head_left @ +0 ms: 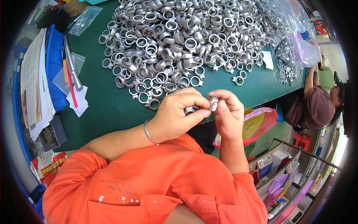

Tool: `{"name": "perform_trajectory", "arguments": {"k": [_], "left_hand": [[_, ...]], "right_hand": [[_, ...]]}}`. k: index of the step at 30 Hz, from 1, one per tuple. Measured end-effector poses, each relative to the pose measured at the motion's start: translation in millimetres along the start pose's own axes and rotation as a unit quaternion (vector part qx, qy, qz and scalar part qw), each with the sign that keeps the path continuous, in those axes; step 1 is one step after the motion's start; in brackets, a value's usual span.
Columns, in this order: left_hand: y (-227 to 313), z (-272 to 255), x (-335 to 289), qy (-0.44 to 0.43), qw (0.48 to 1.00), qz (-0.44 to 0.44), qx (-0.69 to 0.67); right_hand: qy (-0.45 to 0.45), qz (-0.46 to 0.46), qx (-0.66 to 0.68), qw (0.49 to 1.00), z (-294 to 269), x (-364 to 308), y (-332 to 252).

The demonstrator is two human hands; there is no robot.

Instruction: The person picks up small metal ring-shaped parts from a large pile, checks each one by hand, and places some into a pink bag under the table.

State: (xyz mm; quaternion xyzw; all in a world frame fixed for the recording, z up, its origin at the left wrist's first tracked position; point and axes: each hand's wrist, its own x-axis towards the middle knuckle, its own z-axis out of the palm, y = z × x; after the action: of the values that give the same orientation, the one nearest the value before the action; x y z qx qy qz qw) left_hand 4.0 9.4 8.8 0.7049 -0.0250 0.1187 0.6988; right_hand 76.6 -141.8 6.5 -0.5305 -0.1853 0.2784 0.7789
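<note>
The left hand is curled shut around a small metal ring, whose hole faces up. The right hand pinches another small metal piece tight between thumb and finger, just beside the ring at 2 o'clock. Both hands are above the near edge of the green worktop. A big pile of silver rings lies at 12 o'clock.

A dark green table carries a broad heap of silvery metal rings, a few strays beside it — at its left edge a blue tray with papers, clear plastic bags and white slips.
</note>
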Motion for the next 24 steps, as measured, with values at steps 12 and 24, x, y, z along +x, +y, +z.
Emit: {"name": "perform_trajectory", "arguments": {"k": [12, 24], "left_hand": [[3.8, -1.1, 0.8, 0.016, 0.905, -0.281, -0.319], [3.3, -13.7, 8.6, 0.133, 0.868, -0.182, -0.443]], "right_hand": [[0.045, -0.211, -0.172, 0.961, 3.1, -5.1, 2.3], [-0.025, -0.201, -0.605, 0.770, 5.3, 35.3, 13.2]]}}
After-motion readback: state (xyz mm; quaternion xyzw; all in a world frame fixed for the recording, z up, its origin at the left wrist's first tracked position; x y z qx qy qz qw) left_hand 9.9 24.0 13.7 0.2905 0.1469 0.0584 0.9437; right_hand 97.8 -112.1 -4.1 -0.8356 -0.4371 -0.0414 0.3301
